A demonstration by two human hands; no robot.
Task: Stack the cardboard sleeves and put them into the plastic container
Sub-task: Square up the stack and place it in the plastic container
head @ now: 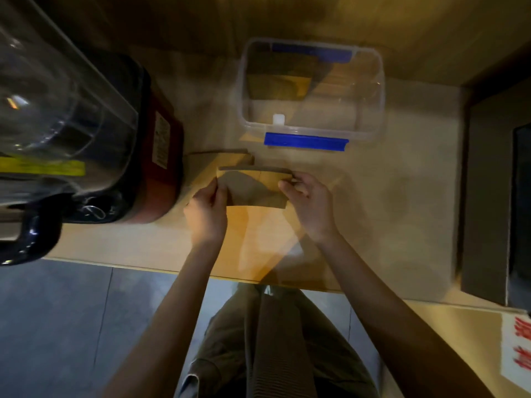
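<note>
I hold a flat brown cardboard sleeve [253, 188] between both hands, just above the wooden counter. My left hand [207, 212] pinches its left end and my right hand [309, 202] pinches its right end. Another cardboard sleeve [214, 162] lies on the counter behind and to the left, partly hidden by the held one. The clear plastic container [311, 89] with blue clips stands open farther back, a brown shape showing at its left inside. The picture is blurred.
A large blender with a clear jug and dark red base [155, 145] stands at the left, close to the sleeves. A dark box or appliance [494, 196] fills the right side. The counter's front edge [161, 270] runs just below my forearms.
</note>
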